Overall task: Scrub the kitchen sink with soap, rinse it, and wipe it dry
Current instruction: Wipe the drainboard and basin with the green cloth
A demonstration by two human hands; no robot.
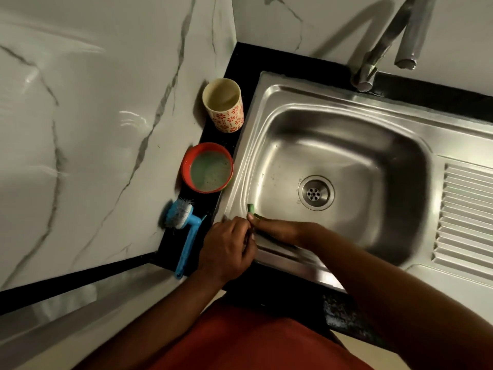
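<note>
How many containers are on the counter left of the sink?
2. A floral cup stands toward the back corner; a red bowl of cloudy liquid sits nearer, between the cup and the blue brush. None looks hidden.

A single wide-angle view, worn on the person's head, looks forward and steeply down from above the front edge of the sink [269,84]. It faces the back wall [293,28], where the tap [373,57] is cut off by the frame's top edge. The basin fills the centre and right. The side wall [93,129] and black counter [240,60] take the left. The camera sits close: the left forearm [165,311] and right forearm [373,276] reach in from the bottom edge.
</note>
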